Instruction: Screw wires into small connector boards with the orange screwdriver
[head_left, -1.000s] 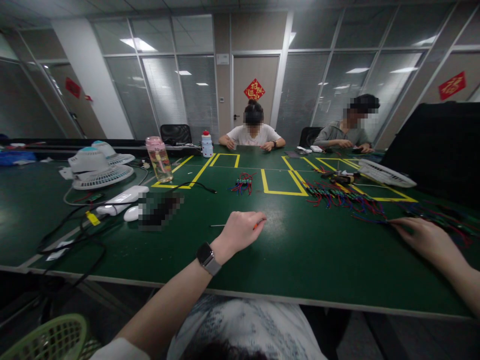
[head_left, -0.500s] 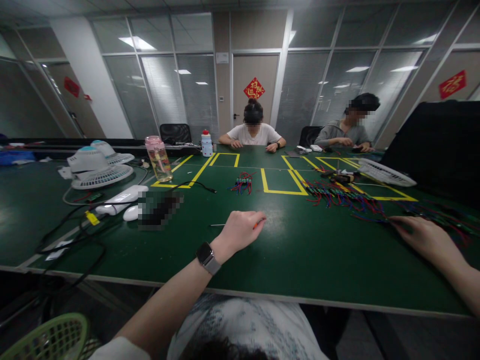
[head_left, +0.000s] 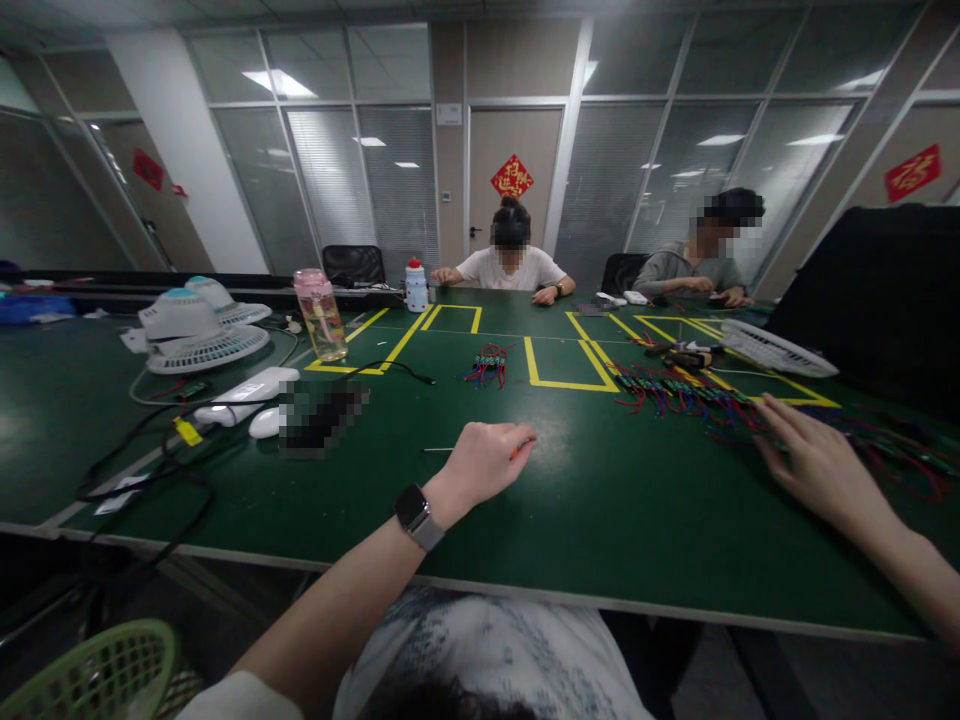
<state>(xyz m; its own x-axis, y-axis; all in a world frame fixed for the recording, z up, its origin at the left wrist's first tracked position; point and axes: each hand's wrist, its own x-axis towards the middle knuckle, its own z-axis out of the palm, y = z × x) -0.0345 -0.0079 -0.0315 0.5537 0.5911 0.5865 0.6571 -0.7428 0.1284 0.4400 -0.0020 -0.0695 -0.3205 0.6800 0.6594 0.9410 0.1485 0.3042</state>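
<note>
My left hand [head_left: 487, 462], with a watch on its wrist, is closed around a slim screwdriver [head_left: 516, 452]. Its orange handle shows at the fingers, and its thin metal shaft points left, low over the table. Fingers stretched out, my right hand [head_left: 817, 462] is at the near edge of a long row of small green circuit boards with red and blue wires [head_left: 679, 388]. Whether its fingertips touch the wires I cannot tell. Farther off, ahead of my left hand, lies a small cluster of wired boards [head_left: 489, 364].
Yellow tape [head_left: 574, 386] marks the green table [head_left: 600, 540]. On the left are a pink-capped bottle [head_left: 321, 315], white fans [head_left: 202, 335], a white mouse [head_left: 266, 423] and black cables [head_left: 169, 470]. A black screen [head_left: 885, 290] stands at right. Two people sit across.
My right hand has moved left and slightly away from me along the wired boards, its fingers now more stretched. My left hand stays put with the screwdriver. The person opposite has shifted one hand toward the bottle.
</note>
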